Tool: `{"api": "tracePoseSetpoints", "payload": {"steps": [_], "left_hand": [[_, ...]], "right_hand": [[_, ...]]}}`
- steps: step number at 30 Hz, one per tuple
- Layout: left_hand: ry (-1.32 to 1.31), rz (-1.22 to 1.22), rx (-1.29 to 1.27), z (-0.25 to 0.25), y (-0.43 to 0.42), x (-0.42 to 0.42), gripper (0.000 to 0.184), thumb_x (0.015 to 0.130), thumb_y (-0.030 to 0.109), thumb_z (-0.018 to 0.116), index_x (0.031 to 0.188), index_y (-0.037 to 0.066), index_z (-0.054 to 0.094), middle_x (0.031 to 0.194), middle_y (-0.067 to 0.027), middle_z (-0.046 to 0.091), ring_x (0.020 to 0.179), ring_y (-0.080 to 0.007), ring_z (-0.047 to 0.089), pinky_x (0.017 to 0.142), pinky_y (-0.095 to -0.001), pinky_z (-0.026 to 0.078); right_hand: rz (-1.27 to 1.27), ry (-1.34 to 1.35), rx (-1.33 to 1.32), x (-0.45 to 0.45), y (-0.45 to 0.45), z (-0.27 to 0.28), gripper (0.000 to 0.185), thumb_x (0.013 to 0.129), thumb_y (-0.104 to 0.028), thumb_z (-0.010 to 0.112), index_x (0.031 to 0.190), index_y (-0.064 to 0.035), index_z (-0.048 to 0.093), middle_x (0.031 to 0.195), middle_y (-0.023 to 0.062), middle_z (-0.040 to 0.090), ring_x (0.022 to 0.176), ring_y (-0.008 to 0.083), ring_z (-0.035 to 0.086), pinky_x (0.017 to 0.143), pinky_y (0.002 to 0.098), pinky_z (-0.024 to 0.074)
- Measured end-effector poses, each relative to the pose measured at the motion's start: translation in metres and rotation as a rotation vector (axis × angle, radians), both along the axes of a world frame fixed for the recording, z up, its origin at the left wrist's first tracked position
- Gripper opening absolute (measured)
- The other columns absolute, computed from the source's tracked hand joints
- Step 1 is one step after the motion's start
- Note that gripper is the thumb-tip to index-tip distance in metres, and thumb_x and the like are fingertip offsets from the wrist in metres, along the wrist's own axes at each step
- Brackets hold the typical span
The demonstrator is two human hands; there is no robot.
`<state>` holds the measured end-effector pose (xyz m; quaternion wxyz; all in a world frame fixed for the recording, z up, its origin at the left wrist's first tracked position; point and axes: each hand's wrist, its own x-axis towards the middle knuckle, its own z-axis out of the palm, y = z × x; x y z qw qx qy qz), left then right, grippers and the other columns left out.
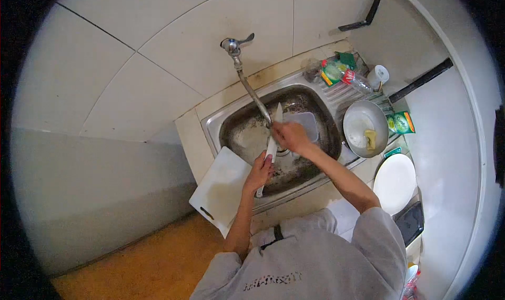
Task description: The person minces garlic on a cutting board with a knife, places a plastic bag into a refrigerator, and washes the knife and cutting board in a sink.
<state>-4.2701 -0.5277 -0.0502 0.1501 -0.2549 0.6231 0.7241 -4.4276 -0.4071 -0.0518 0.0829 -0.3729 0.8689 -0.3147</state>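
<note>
My left hand (260,169) is closed around the pale handle end of a knife (279,112) over the sink. The blade points away from me, its tip near the faucet spout (261,108). My right hand (290,136) is curled over the middle of the knife, just below the spout. It is slightly blurred, and whether anything else is in its fingers is hidden. Beneath my hands is the stained metal sink (247,137). A clear plastic container (307,122) lies in the basin beyond my right hand.
A white cutting board (221,187) leans over the sink's left corner. To the right sit a metal pan (363,116) with a yellow sponge (370,139), a white plate (394,181) and a black tray (410,224). A plastic bottle (359,83) lies on the drainboard.
</note>
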Motion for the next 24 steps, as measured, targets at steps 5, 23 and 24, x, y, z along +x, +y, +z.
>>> {"api": "tracePoseSetpoints", "payload": {"steps": [5, 23, 24], "left_hand": [[-0.039, -0.053, -0.094, 0.007, 0.004, 0.003, 0.026, 0.101, 0.033, 0.043, 0.11, 0.008, 0.046, 0.063, 0.0038, 0.039, 0.047, -0.0064, 0.035, 0.04, -0.0256, 0.031], [0.06, -0.112, -0.111, 0.011, 0.008, 0.011, 0.024, 0.102, 0.029, 0.042, 0.092, 0.007, 0.045, 0.058, 0.003, 0.04, 0.043, -0.0067, 0.035, 0.038, -0.0261, 0.031], [0.053, -0.098, -0.098, 0.01, 0.009, 0.012, 0.024, 0.102, 0.029, 0.042, 0.092, 0.007, 0.045, 0.059, 0.0028, 0.04, 0.043, -0.0067, 0.035, 0.038, -0.0263, 0.031]], "right_hand": [[-0.105, 0.047, -0.058, -0.023, 0.008, -0.016, 0.014, 0.086, -0.023, 0.058, 0.09, -0.0098, 0.06, 0.069, 0.0166, 0.063, 0.065, 0.0392, 0.062, 0.057, 0.0501, 0.048], [-0.162, -0.011, -0.187, -0.023, 0.017, 0.016, 0.013, 0.084, -0.019, 0.059, 0.091, -0.0086, 0.061, 0.075, 0.019, 0.064, 0.071, 0.0398, 0.063, 0.061, 0.0498, 0.0493], [-0.147, -0.013, -0.134, -0.023, 0.016, 0.004, 0.013, 0.084, -0.02, 0.059, 0.091, -0.0089, 0.06, 0.074, 0.0182, 0.064, 0.071, 0.0398, 0.064, 0.061, 0.0497, 0.0494]]}}
